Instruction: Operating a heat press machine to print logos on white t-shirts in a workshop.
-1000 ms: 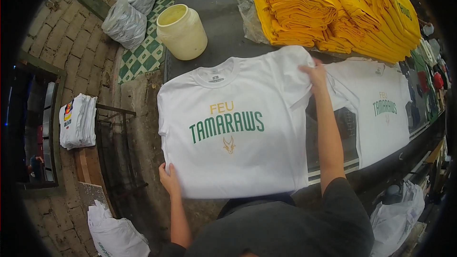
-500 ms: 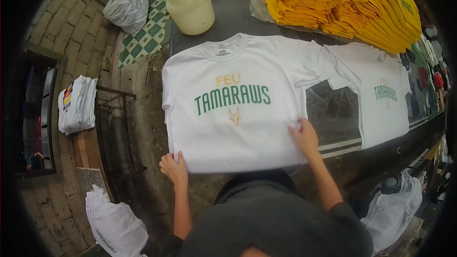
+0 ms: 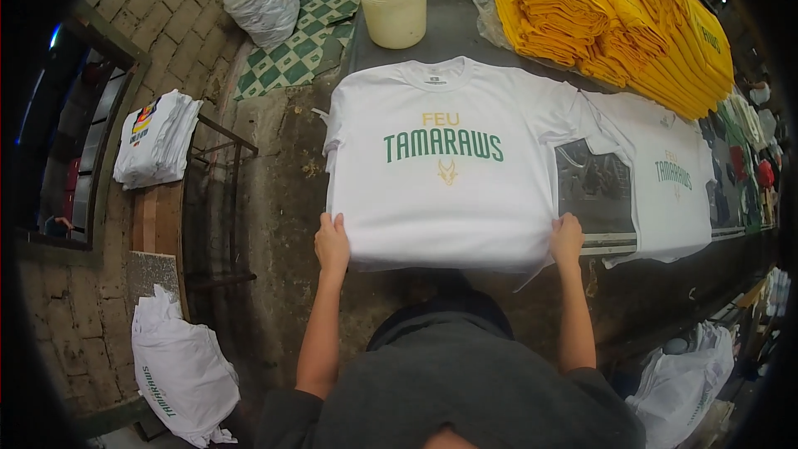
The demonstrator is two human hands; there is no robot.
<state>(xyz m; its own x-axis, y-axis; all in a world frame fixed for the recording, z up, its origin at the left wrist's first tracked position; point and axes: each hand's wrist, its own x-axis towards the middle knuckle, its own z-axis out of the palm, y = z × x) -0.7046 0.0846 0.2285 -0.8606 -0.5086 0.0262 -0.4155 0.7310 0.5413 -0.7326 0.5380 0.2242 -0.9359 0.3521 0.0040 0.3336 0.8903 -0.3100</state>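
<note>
A white T-shirt (image 3: 432, 208) lies front up on the dark table, its neck away from me and its lower part over the near edge. Yellow and green print with a small emblem marks its chest. My left hand (image 3: 332, 243) grips the shirt's left side near the hem, fingers closed on the cloth. At the opposite side, my right hand (image 3: 567, 239) pinches the edge the same way. To the right lies a second white T-shirt (image 3: 672, 141) with like print, its sleeve touching the first one's sleeve.
Yellow folded shirts (image 3: 607, 25) are heaped at the far right. A cream plastic jar (image 3: 394, 10) stands at the table's far left. Stacked white shirts (image 3: 158, 141) rest on a bench at left; more white shirts (image 3: 184, 374) hang below. A bagged bundle (image 3: 682, 378) sits lower right.
My right hand has moved down the shirt's side and closed on its edge. The view has shifted, and the shirt's front lies smoother.
</note>
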